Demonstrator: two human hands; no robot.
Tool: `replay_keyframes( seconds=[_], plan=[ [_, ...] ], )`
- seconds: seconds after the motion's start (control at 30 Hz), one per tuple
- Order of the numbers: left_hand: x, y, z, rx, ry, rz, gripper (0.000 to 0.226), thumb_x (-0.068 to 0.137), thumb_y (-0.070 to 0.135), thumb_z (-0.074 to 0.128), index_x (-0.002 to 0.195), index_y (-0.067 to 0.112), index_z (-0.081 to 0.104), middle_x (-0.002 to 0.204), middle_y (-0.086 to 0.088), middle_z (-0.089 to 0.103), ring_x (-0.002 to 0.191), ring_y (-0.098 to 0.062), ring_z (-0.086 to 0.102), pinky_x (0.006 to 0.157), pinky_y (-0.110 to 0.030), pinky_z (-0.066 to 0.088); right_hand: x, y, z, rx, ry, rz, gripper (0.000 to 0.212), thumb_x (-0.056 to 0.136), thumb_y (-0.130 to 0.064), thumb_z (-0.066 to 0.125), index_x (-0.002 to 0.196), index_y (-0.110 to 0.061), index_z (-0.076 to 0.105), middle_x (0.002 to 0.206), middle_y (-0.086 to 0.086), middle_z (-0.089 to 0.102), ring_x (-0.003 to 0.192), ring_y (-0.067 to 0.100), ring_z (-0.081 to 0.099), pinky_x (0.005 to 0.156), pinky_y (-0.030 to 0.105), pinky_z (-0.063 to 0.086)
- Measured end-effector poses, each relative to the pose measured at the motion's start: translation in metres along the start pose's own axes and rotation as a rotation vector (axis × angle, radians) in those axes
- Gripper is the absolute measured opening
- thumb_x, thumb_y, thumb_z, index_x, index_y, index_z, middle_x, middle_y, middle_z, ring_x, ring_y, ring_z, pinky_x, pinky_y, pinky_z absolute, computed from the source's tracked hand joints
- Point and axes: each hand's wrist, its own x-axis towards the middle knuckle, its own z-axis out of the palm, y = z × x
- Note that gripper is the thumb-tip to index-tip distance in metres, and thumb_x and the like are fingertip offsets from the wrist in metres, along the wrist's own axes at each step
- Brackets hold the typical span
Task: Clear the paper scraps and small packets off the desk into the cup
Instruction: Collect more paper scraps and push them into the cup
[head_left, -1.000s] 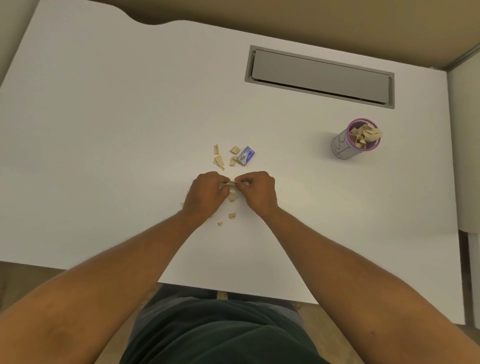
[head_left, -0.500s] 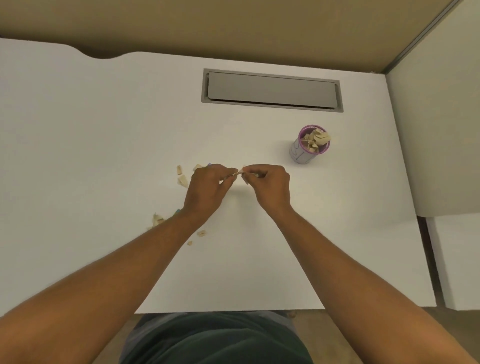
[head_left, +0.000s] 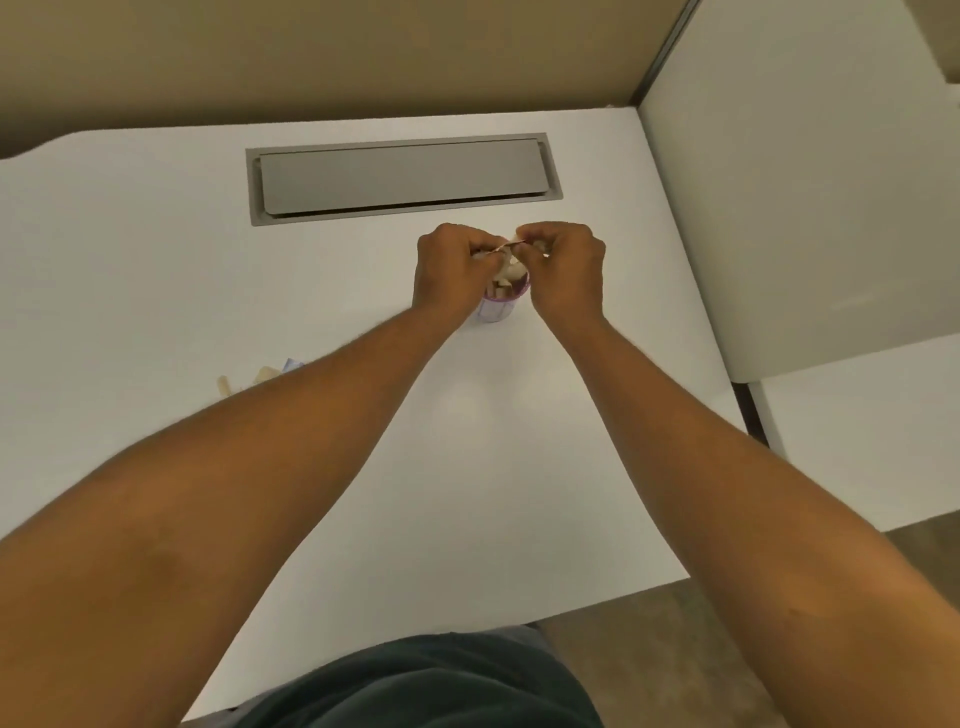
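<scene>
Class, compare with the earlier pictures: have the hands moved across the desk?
Yes. Both hands, left hand and right hand, went from the scraps to above the cup.

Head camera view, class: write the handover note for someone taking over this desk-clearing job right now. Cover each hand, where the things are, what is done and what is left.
Left hand and right hand: both pinch one paper scrap between them, held just above the cup.
Cup: upright on the white desk, in front of the grey cable hatch, already piled with scraps to the rim.
Done: many scraps are in the cup.
Left: drop this scrap in. Then fetch the loose scraps and the blue packet lying by the left forearm; some may be hidden under it.
</scene>
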Motion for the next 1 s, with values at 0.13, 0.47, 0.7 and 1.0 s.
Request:
replay_keyframes(
  seconds=[0.13,0.47,0.7,1.0],
  plan=[
    [0.015,-0.007,0.015,0.075,-0.033,-0.038,0.024,0.09,0.019,0.078,0.111,0.009,0.079,0.109,-0.011,0.079,0.097,-0.022,0.072,0.083,-0.022,0.051,0.018,0.008,0.008,-0.112,-0.118,-0.008,0.019,0.09,-0.005,0.065,0.103,-0.004,0.078,0.108,0.01,0.075,0.102,0.024,0.07,0.092,0.029,0.055],
    [0.013,-0.023,0.026,0.019,-0.155,-0.033,0.045,0.089,0.018,0.078,0.132,0.015,0.067,0.125,-0.006,0.073,0.113,-0.017,0.065,0.105,-0.03,0.051,0.007,0.022,0.014,-0.154,-0.29,-0.183,0.033,0.089,-0.024,0.05,0.101,-0.007,0.075,0.094,0.011,0.077,0.082,0.023,0.07,0.08,0.033,0.058],
    [0.015,-0.015,0.02,-0.061,-0.21,-0.119,0.08,0.077,0.009,0.088,0.148,0.014,0.051,0.143,-0.007,0.062,0.123,-0.016,0.062,0.108,-0.03,0.05,0.011,0.032,0.021,-0.194,-0.153,-0.177,0.021,0.093,-0.014,0.052,0.111,-0.012,0.063,0.11,0.004,0.061,0.087,0.017,0.058,0.067,0.015,0.045],
    [0.019,-0.015,0.012,0.199,-0.187,-0.058,0.048,0.084,-0.006,0.072,0.126,0.016,0.065,0.128,-0.009,0.058,0.105,-0.017,0.059,0.086,-0.022,0.046,0.014,0.032,0.023,-0.312,-0.125,-0.239,0.018,0.078,0.0,0.053,0.094,-0.009,0.054,0.078,0.008,0.065,0.07,0.03,0.061,0.058,0.045,0.054]
  ],
)
